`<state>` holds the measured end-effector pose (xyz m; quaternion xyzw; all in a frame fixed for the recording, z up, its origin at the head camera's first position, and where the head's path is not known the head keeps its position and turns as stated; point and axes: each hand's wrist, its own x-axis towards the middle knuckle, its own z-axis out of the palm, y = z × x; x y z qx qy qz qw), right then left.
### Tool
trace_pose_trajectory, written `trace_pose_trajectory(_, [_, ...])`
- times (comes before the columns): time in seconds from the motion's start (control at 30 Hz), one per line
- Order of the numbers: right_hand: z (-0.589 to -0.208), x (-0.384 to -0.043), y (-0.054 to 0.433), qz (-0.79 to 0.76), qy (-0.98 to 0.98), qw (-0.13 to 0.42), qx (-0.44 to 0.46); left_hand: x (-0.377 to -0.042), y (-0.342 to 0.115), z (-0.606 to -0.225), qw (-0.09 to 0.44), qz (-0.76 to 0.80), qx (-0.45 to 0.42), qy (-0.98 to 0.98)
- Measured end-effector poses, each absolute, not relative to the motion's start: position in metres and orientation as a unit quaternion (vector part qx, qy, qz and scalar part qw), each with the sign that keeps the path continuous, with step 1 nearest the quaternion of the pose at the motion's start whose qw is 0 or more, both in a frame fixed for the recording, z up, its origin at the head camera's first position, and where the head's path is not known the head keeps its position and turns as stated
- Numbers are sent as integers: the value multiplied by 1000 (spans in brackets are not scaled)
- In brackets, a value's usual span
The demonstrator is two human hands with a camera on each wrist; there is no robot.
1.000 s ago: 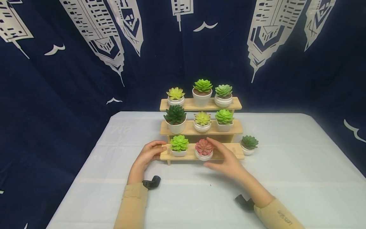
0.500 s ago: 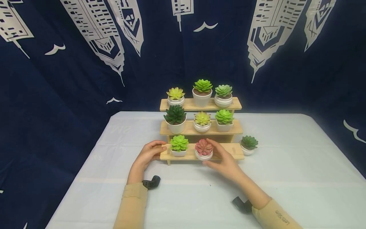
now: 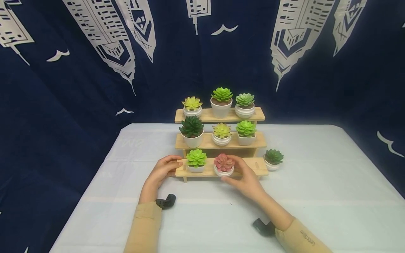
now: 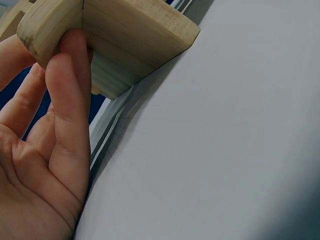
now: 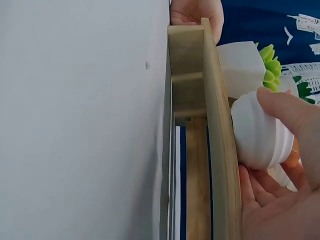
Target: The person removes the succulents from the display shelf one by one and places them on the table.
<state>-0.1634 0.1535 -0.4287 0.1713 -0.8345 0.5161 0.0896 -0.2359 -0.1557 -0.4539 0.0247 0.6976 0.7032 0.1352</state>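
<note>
A wooden three-tier plant stand (image 3: 259,167) holds potted artificial succulents. My left hand (image 3: 159,173) holds the left end of its lowest board; in the left wrist view the thumb and fingers pinch the board's corner (image 4: 135,35). On that same board, my right hand (image 3: 249,181) grips a pink-red succulent (image 3: 224,162) in a round white pot (image 5: 256,131), thumb at the front and fingers round the far side. In the right wrist view the pot sits right at the board's surface. Left of it stands a bright green succulent (image 3: 196,158) in a square white pot.
Upper tiers carry several more potted succulents, among them a dark green one (image 3: 192,127) and a tall-potted green one (image 3: 222,102). One dark green succulent (image 3: 273,158) stands on the white table (image 3: 316,182) beside the stand's right end. A navy printed cloth (image 3: 190,63) hangs behind.
My right hand has drawn slightly left and closer round the pink-red succulent's pot. The left hand keeps its hold on the stand. The whole head view has shifted a little.
</note>
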Motion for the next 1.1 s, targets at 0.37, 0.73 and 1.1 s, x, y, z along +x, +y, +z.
trace_pose_trajectory(0.37, [-429, -164, 152, 525, -831, 99, 156, -236, -158, -456, 138, 701, 26, 699])
trace_pose_trajectory(0.73, [-423, -164, 157, 580, -796, 90, 145, -234, -156, -453, 136, 702, 24, 699])
trace_pose_trajectory(1.1, [-402, -163, 169, 552, -810, 139, 141, -233, -156, -450, 140, 703, 32, 696])
